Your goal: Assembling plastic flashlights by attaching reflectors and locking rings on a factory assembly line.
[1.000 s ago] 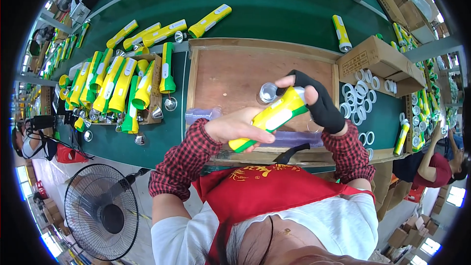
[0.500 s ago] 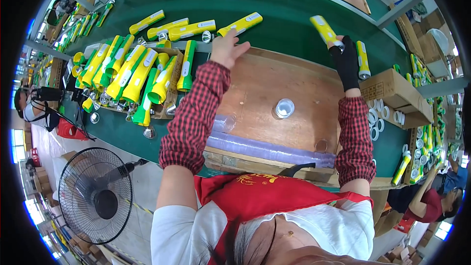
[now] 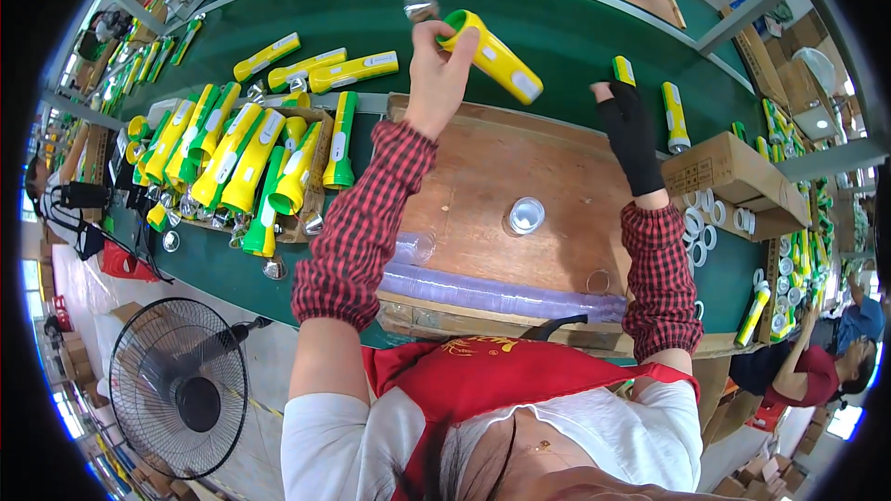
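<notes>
My left hand (image 3: 438, 74) is closed around a yellow flashlight body (image 3: 506, 65), lifted above the green work surface. The body's green-lined open end points up and left. A shiny reflector (image 3: 420, 7) is just beyond my fingertips; I cannot see whether it is joined to the body. My right hand (image 3: 628, 125), in a black glove with bare fingertips, is reached forward at the right. Its fingertips point left, apart from a flashlight (image 3: 624, 70) whose lower part the glove hides. Another yellow flashlight (image 3: 676, 118) lies just right of this hand.
A wooden board (image 3: 464, 167) in front of me carries a clear round cup (image 3: 526, 215) and a purple plastic-wrapped roll (image 3: 501, 289). At left is a carton (image 3: 320, 144) packed with flashlights; at right, a carton (image 3: 733, 172) beside white rings (image 3: 696, 223). A fan (image 3: 197, 404) stands left.
My left hand has picked up the flashlight from the far edge of the board and raised it, tilted. The flashlight that was in my right hand now sits beyond the glove, mostly covered.
</notes>
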